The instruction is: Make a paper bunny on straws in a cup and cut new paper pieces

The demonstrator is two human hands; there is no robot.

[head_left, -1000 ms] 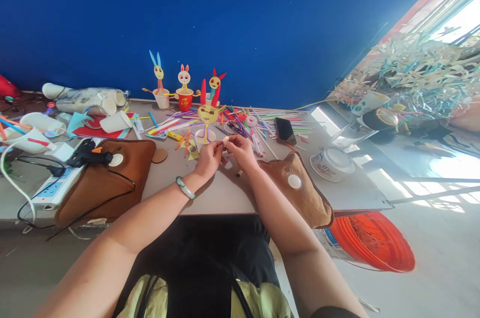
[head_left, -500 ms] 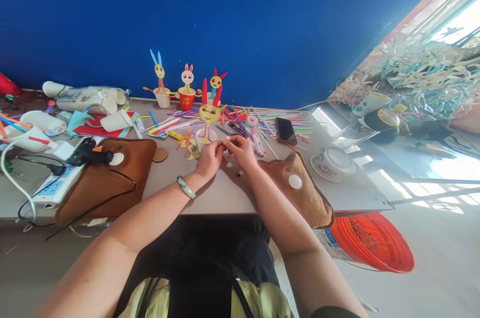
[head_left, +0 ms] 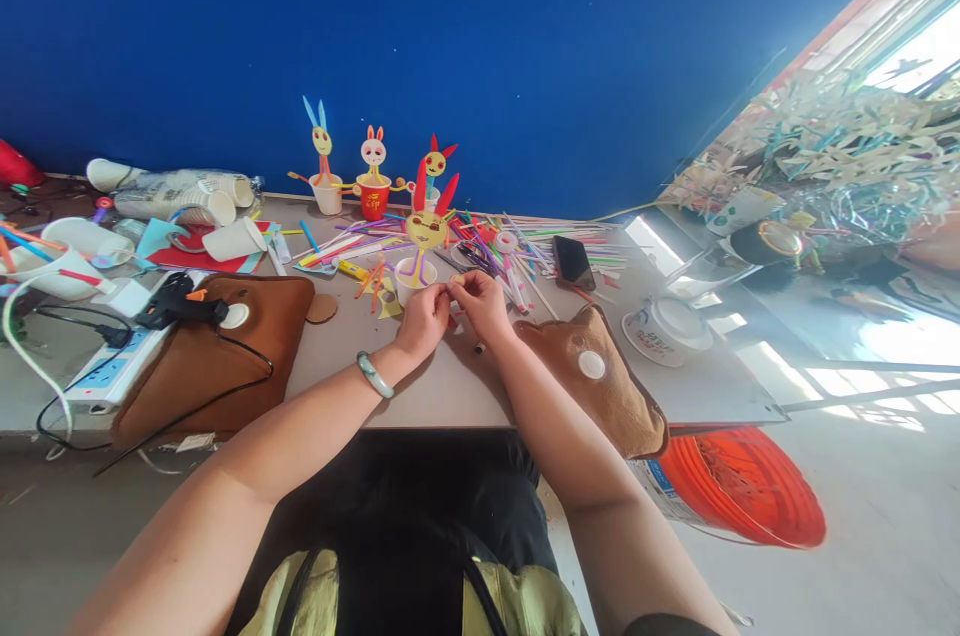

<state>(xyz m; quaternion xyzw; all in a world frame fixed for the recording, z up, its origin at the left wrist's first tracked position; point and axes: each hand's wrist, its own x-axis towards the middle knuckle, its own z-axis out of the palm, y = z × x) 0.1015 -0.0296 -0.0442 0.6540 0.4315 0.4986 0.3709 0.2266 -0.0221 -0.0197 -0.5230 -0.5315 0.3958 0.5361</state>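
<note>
Both forearms reach forward over a dark lap to the near edge of the worktop point(head_left: 450, 396). The left hand point(head_left: 424, 318), with a pale green bangle point(head_left: 373, 374) on its wrist, and the right hand point(head_left: 480, 304) meet fingertip to fingertip, both pinched shut on one small piece point(head_left: 451, 287) held between them; it is too small to tell what it is. Just below the right hand a short dark stub point(head_left: 478, 349) lies on the worktop.

Left of the left hand lies a brown pouch point(head_left: 217, 356) with a black glue gun point(head_left: 176, 308) on it; right of the right hand lies a second brown pouch point(head_left: 600, 378).

Just beyond the fingertips stands a white paper cup point(head_left: 409, 278) carrying a yellow face with red ears point(head_left: 427, 226). Beyond the right hand a heap of coloured straws point(head_left: 510, 251) spreads out, with a black phone point(head_left: 573, 262) further right. Farthest off, against the blue wall point(head_left: 480, 36), stand three more cup figures point(head_left: 371, 178). Far to the left lie stacked paper cups point(head_left: 180, 198).
</note>
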